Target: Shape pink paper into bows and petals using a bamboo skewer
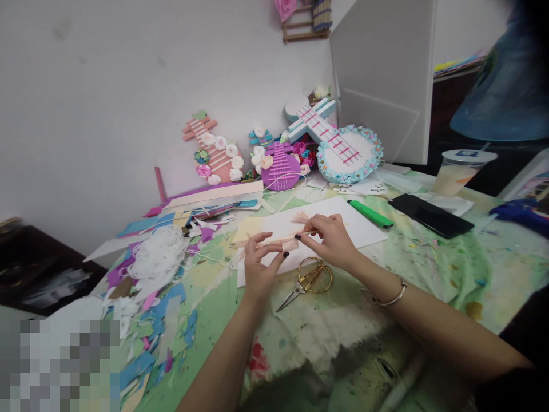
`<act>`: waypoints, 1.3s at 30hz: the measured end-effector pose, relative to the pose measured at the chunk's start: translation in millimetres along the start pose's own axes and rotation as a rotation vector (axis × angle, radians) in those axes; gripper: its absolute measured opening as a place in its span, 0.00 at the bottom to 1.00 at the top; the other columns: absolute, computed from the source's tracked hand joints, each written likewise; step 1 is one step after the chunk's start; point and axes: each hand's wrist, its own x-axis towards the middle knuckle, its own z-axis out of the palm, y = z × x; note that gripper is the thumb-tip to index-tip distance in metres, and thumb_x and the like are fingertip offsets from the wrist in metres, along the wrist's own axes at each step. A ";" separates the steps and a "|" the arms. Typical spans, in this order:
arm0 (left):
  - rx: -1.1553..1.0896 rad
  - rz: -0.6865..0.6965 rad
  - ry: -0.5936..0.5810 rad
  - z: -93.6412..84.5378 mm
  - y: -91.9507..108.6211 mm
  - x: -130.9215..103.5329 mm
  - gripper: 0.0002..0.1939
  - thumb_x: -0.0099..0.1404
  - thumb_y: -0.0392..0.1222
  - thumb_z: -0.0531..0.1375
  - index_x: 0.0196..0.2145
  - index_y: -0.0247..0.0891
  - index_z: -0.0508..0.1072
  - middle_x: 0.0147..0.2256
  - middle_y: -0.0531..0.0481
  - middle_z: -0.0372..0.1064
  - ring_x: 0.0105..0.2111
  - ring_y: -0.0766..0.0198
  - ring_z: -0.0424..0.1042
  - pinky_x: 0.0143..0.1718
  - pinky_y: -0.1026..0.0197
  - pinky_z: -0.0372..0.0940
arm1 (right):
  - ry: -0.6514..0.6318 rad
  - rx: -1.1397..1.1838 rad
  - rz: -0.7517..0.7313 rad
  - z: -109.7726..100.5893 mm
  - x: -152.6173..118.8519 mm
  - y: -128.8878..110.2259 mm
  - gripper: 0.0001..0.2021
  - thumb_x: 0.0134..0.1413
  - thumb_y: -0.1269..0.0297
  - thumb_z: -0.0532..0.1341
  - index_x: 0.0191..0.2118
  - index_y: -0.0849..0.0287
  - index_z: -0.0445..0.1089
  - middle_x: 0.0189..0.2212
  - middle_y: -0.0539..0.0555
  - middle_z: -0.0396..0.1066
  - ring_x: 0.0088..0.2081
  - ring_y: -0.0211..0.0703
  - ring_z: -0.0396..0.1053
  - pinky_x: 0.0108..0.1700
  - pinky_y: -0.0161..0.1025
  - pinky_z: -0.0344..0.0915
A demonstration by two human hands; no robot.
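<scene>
A small peach-coloured paper piece (290,245) is pinched between the fingers of my left hand (262,264). Just to its right, my right hand (330,240) has its fingertips closed on a thin peach strip that runs toward the left hand. Both hands are over a white sheet (364,232). More peach paper (301,217) lies on the sheet behind the fingers. Gold-handled scissors (305,283) rest on the cloth between my forearms, blades pointing to the lower left.
White string (158,257) and coloured scraps (158,320) cover the left side. Decorated paper instruments (281,169) lean at the back. A green marker (370,214), a black phone (431,216) and a lidded cup (458,171) are on the right.
</scene>
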 end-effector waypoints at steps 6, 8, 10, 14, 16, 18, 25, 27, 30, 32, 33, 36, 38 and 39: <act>-0.006 -0.012 -0.039 1.5 1.3 -0.9 0.05 0.51 0.38 0.66 0.29 0.40 0.76 0.48 0.44 0.66 0.53 0.52 0.62 0.54 0.45 0.56 | -0.038 0.010 0.001 0.8 -0.4 -1.7 0.11 0.55 0.57 0.57 0.28 0.60 0.66 0.28 0.49 0.70 0.27 0.35 0.62 0.39 0.39 0.45; -0.015 -0.018 -0.032 2.0 0.5 -1.0 0.04 0.52 0.39 0.66 0.29 0.40 0.76 0.47 0.43 0.66 0.52 0.52 0.63 0.54 0.44 0.56 | -0.045 0.012 0.001 0.8 -0.5 -2.1 0.12 0.55 0.57 0.58 0.28 0.60 0.66 0.28 0.49 0.70 0.28 0.35 0.63 0.39 0.39 0.46; -0.012 -0.029 -0.031 2.1 0.3 -0.7 0.04 0.53 0.40 0.65 0.28 0.40 0.77 0.47 0.43 0.67 0.52 0.52 0.63 0.53 0.44 0.56 | -0.050 0.018 0.000 1.1 -0.5 -2.1 0.12 0.55 0.57 0.58 0.28 0.60 0.66 0.28 0.49 0.70 0.28 0.35 0.63 0.39 0.39 0.46; 0.022 -0.055 -0.053 1.6 1.4 0.0 0.04 0.53 0.40 0.65 0.29 0.42 0.78 0.47 0.44 0.67 0.52 0.52 0.63 0.54 0.44 0.55 | -0.070 0.038 0.005 2.0 -0.6 -2.1 0.11 0.56 0.58 0.57 0.28 0.60 0.66 0.28 0.48 0.70 0.29 0.34 0.63 0.39 0.39 0.46; 0.025 -0.070 -0.074 1.8 1.5 0.1 0.04 0.53 0.40 0.65 0.30 0.42 0.78 0.47 0.45 0.67 0.52 0.52 0.63 0.55 0.44 0.54 | -0.072 0.040 0.008 2.3 -0.8 -2.5 0.12 0.56 0.57 0.57 0.28 0.60 0.66 0.28 0.48 0.69 0.29 0.34 0.63 0.39 0.39 0.46; 0.011 -0.075 -0.084 2.2 1.4 0.1 0.03 0.53 0.40 0.65 0.29 0.41 0.78 0.47 0.44 0.68 0.51 0.52 0.63 0.54 0.44 0.54 | -0.073 0.037 0.011 2.3 -1.0 -2.9 0.12 0.56 0.57 0.57 0.28 0.60 0.66 0.27 0.48 0.69 0.29 0.34 0.63 0.39 0.39 0.47; -0.016 -0.024 -0.112 2.4 4.4 0.9 0.03 0.53 0.38 0.65 0.28 0.43 0.78 0.46 0.45 0.68 0.50 0.53 0.65 0.54 0.45 0.56 | -0.047 0.016 0.008 2.6 -0.6 -1.3 0.12 0.56 0.56 0.57 0.28 0.60 0.65 0.28 0.48 0.70 0.28 0.34 0.63 0.38 0.39 0.46; -0.006 -0.001 -0.123 2.0 5.7 1.0 0.03 0.52 0.38 0.65 0.28 0.44 0.78 0.46 0.45 0.68 0.51 0.53 0.64 0.54 0.45 0.55 | -0.042 0.010 0.011 2.7 -0.6 -0.6 0.12 0.55 0.57 0.57 0.28 0.60 0.65 0.27 0.48 0.70 0.27 0.34 0.63 0.38 0.39 0.46; 0.003 0.013 -0.128 1.8 6.3 0.8 0.03 0.52 0.37 0.66 0.27 0.43 0.78 0.47 0.44 0.67 0.52 0.52 0.63 0.54 0.45 0.56 | -0.043 0.016 0.015 2.6 -0.9 -0.1 0.12 0.56 0.57 0.57 0.28 0.60 0.65 0.28 0.48 0.70 0.27 0.34 0.63 0.38 0.39 0.46; 0.004 0.012 -0.136 1.8 6.1 0.5 0.03 0.52 0.37 0.65 0.27 0.43 0.78 0.48 0.44 0.66 0.53 0.51 0.63 0.52 0.46 0.58 | -0.043 0.024 0.015 2.4 -1.0 0.0 0.12 0.56 0.56 0.57 0.28 0.60 0.65 0.28 0.48 0.70 0.27 0.34 0.63 0.38 0.39 0.46; 0.003 0.012 -0.138 1.7 5.8 0.4 0.03 0.52 0.37 0.65 0.27 0.43 0.78 0.48 0.44 0.66 0.53 0.51 0.63 0.52 0.47 0.58 | -0.042 0.025 0.015 2.3 -0.9 0.0 0.12 0.56 0.56 0.57 0.28 0.60 0.65 0.28 0.48 0.70 0.27 0.34 0.63 0.38 0.39 0.46; 0.001 0.013 -0.146 1.1 4.6 -0.1 0.03 0.53 0.37 0.65 0.28 0.43 0.78 0.49 0.44 0.65 0.53 0.51 0.62 0.51 0.47 0.59 | -0.037 0.022 0.016 1.9 -0.6 -0.6 0.12 0.56 0.56 0.57 0.28 0.60 0.65 0.28 0.48 0.70 0.27 0.34 0.63 0.38 0.39 0.46; 0.007 0.011 -0.150 0.5 3.8 -0.3 0.04 0.53 0.38 0.66 0.29 0.44 0.79 0.50 0.45 0.64 0.53 0.51 0.62 0.51 0.47 0.59 | -0.034 0.018 0.016 1.7 -0.5 -1.2 0.12 0.56 0.57 0.57 0.27 0.60 0.65 0.28 0.48 0.70 0.27 0.34 0.63 0.38 0.39 0.46; 0.008 0.011 -0.150 0.2 3.7 -0.4 0.04 0.53 0.38 0.66 0.30 0.44 0.79 0.51 0.45 0.64 0.53 0.50 0.62 0.51 0.47 0.59 | -0.033 0.016 0.016 1.7 -0.4 -1.5 0.12 0.56 0.57 0.57 0.27 0.60 0.65 0.28 0.48 0.70 0.27 0.34 0.63 0.38 0.39 0.46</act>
